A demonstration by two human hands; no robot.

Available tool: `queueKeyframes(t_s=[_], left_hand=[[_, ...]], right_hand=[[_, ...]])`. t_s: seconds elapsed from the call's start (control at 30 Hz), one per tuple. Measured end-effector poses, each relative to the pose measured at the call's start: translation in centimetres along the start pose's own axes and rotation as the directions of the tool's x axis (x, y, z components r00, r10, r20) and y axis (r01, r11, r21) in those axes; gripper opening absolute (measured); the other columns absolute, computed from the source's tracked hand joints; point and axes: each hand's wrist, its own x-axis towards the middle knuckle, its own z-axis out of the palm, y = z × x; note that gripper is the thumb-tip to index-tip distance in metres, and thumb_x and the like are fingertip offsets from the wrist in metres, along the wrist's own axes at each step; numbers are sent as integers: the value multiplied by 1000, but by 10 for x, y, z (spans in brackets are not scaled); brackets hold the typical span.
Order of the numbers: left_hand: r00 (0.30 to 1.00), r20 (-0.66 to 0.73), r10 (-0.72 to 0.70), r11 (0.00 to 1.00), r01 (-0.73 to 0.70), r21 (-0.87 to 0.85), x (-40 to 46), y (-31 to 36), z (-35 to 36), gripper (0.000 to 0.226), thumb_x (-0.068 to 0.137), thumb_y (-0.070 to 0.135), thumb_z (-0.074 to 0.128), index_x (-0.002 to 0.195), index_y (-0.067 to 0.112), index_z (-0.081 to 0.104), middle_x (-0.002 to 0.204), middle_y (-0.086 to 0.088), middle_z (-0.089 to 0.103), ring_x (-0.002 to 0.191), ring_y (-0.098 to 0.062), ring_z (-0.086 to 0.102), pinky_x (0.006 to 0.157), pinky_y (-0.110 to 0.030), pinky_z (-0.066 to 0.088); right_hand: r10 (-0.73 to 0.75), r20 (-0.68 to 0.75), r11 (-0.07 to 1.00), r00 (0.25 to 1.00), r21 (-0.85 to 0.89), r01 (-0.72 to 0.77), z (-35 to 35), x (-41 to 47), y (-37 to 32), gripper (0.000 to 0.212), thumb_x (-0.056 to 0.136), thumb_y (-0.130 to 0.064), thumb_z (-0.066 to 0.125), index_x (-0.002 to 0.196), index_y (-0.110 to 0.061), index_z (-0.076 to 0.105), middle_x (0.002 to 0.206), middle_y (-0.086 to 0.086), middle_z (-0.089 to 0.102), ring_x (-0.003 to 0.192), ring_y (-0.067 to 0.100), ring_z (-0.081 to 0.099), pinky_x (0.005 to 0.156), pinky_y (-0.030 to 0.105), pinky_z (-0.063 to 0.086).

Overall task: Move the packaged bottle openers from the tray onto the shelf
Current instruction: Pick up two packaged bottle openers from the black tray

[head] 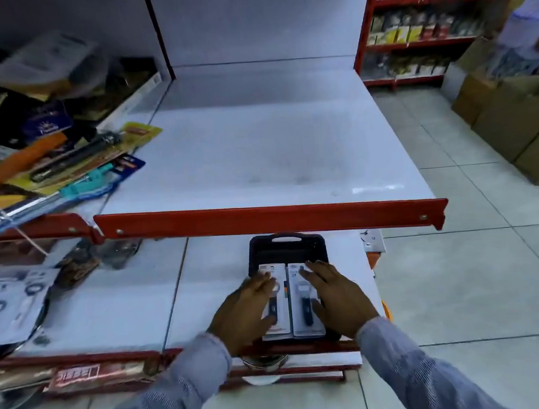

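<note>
A black tray (286, 251) with a handle slot lies on the lower white shelf (125, 309), under the red front lip of the upper shelf (257, 147). Two packaged bottle openers rest side by side on the tray's near half, a left pack (282, 313) and a right pack (303, 298), each a white card with a dark-handled opener. My left hand (247, 309) lies flat over the left pack with its fingers spread. My right hand (337, 299) lies flat along the right pack's right side, fingertips on its top end. Neither pack is lifted.
Mixed carded kitchen tools (65, 168) are piled on the upper shelf's left bay. More white carded packs (8, 305) lie at the lower shelf's left. Cardboard boxes (512, 114) stand on the tiled floor at right, and a stocked red rack (425, 30) stands behind them.
</note>
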Motion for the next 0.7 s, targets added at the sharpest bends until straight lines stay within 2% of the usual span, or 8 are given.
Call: queueKeyframes(t_s=[0.1, 0.2, 0.23, 0.33, 0.43, 0.5, 0.6, 0.7], left_hand=[[973, 229, -32, 999, 27, 26, 46, -13, 1, 100, 77, 35, 83, 154, 9, 26, 164, -14, 28, 150, -34, 30, 117, -40, 37], [919, 390, -47, 974, -44, 221, 93, -21, 1, 127, 66, 43, 89, 157, 0, 11, 167, -21, 13, 154, -39, 13, 124, -47, 19], [909, 413, -52, 954, -77, 289, 101, -22, 1, 130, 65, 46, 89, 157, -2, 9, 166, -22, 13, 154, -41, 11, 126, -50, 14], [895, 439, -77, 903, -124, 410, 110, -28, 10, 118, 73, 42, 84, 156, -3, 13, 165, -24, 18, 153, -42, 13, 126, -57, 5], [930, 367, -23, 898, -142, 416, 111, -31, 16, 102, 71, 37, 85, 149, -1, 31, 155, -21, 38, 146, -39, 31, 126, -55, 13], [944, 331, 7, 912, -142, 386, 109, -31, 11, 100, 70, 40, 86, 146, 1, 36, 151, -19, 43, 141, -36, 36, 126, -51, 13], [963, 271, -4, 961, -71, 269, 99, -32, -3, 101, 62, 33, 92, 145, 8, 40, 147, -14, 43, 136, -34, 40, 121, -45, 26], [991, 128, -34, 998, 40, -48, 71, -27, -18, 88, 67, 12, 89, 144, 15, 47, 145, -10, 48, 129, -32, 50, 109, -37, 44]], right_hand=[[-1, 352, 996, 936, -84, 33, 12, 45, 8, 94, 83, -22, 71, 156, -15, 12, 165, 9, 15, 152, 28, 16, 118, 41, 30], [66, 500, 961, 863, -265, 81, 17, 86, 16, 117, 74, -33, 81, 154, -4, 0, 164, 20, 7, 152, 36, 11, 123, 43, 18], [99, 522, 950, 847, -303, 76, 17, 92, 17, 123, 70, -36, 84, 154, -3, -1, 163, 23, 9, 150, 39, 14, 124, 45, 20], [149, 537, 939, 831, -341, 51, 24, 104, 13, 121, 68, -30, 87, 154, -7, 7, 154, 26, 32, 140, 43, 34, 113, 50, 39], [133, 471, 935, 872, -350, 46, 25, 98, 15, 121, 58, -33, 92, 151, -7, 19, 148, 22, 38, 135, 42, 40, 108, 50, 44], [128, 414, 945, 901, -326, 16, 22, 91, 14, 113, 58, -33, 91, 148, -9, 27, 144, 20, 40, 131, 40, 42, 105, 50, 46], [143, 316, 983, 938, -159, -96, 9, 79, 11, 94, 61, -22, 90, 141, -16, 42, 140, 15, 44, 125, 38, 49, 101, 48, 51], [139, 173, 981, 975, 110, -160, -14, 58, 7, 59, 65, -9, 83, 119, -21, 64, 125, 9, 62, 113, 30, 61, 95, 36, 52]])
